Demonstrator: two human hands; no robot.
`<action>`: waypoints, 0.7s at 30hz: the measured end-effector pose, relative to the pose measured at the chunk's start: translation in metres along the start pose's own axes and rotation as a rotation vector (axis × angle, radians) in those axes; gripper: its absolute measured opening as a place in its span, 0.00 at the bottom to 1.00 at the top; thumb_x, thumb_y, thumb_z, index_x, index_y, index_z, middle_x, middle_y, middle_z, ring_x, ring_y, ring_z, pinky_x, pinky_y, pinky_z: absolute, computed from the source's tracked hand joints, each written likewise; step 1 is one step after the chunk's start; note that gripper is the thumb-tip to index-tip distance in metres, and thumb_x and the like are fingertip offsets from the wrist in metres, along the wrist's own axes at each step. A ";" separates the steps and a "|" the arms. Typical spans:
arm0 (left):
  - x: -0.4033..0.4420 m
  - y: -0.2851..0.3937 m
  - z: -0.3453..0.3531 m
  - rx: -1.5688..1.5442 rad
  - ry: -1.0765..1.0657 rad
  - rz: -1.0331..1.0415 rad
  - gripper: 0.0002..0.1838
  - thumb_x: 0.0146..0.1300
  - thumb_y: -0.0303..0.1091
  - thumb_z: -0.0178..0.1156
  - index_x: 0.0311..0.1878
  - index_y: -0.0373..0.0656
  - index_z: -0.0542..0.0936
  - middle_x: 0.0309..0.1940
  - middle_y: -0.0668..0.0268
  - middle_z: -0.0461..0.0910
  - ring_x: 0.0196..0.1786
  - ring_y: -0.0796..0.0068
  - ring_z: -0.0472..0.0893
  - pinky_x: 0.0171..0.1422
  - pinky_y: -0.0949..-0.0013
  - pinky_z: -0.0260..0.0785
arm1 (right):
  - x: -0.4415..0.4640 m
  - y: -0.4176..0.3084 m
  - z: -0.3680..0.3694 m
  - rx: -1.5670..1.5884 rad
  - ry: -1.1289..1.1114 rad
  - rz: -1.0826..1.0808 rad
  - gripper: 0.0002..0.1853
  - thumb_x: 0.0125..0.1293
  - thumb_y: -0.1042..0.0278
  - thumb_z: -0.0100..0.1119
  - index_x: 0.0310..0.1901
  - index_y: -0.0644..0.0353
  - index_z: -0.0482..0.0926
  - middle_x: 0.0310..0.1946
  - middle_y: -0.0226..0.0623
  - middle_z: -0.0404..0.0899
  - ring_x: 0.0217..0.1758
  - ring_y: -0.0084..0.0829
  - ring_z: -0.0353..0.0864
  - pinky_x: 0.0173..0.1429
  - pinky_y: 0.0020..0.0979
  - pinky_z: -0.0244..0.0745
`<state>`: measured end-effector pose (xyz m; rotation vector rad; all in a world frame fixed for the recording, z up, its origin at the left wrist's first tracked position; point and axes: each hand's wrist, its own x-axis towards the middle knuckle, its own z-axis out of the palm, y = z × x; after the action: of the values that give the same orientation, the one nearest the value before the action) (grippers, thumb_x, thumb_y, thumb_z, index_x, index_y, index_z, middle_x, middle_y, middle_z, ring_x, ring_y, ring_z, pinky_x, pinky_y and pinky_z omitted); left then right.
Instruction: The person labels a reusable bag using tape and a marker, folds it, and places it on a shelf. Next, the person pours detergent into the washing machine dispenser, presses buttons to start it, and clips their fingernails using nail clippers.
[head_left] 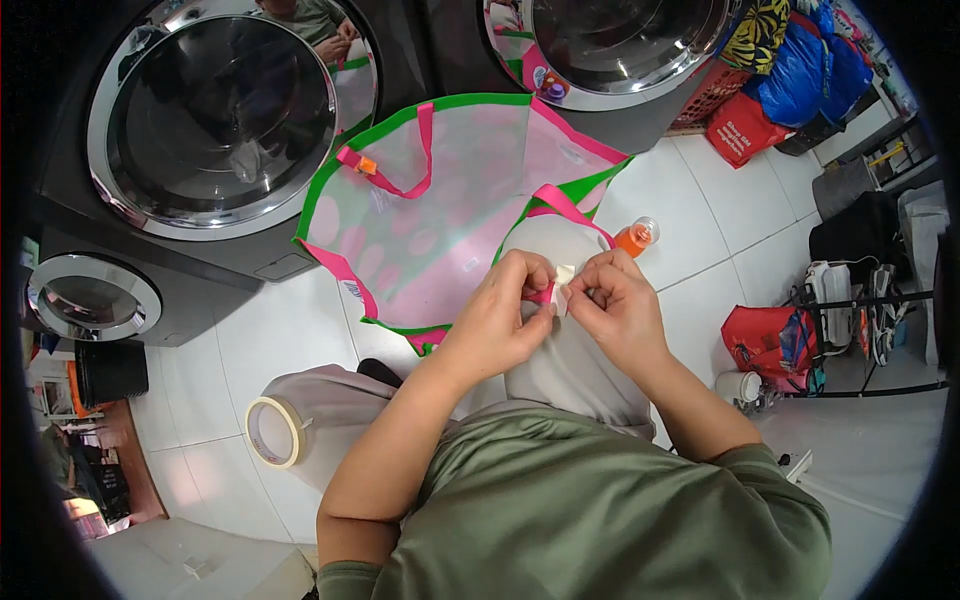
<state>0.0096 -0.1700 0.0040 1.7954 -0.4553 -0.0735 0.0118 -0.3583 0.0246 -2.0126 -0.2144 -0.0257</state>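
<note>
My left hand (pixel 503 308) pinches the pink strap (pixel 549 294) above my right leg. My right hand (pixel 612 302) is closed on a short cream piece of masking tape (pixel 563 283), which lies against the strap between both sets of fingertips. That strap seems to belong to a large see-through mesh bag (pixel 415 255) with green and pink trim, spread in front of my knees. On the bag's far handle (pixel 428 150) sits a small orange piece (pixel 367 166). A masking tape roll (pixel 297 432) rests on edge by my left leg.
Beyond the bag stand two dark front-loading machines, one with a round door (pixel 215 125) at left. An orange bottle (pixel 637 236) stands right of my knee. Red bags (pixel 745 130) and a rack (pixel 870 300) with items line the right side. White tiles (pixel 690 300) cover the floor.
</note>
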 end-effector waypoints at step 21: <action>-0.009 0.026 0.006 0.497 0.037 0.219 0.20 0.54 0.27 0.68 0.51 0.37 0.77 0.52 0.56 0.74 0.54 0.54 0.76 0.58 0.60 0.72 | 0.006 -0.004 -0.055 -0.368 -0.333 -0.209 0.13 0.53 0.71 0.72 0.37 0.60 0.76 0.34 0.37 0.77 0.37 0.39 0.79 0.51 0.41 0.72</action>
<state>-0.0072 -0.1781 0.0253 2.2128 -0.6839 0.2450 0.0215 -0.4051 0.0528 -2.3444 -0.6733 0.1491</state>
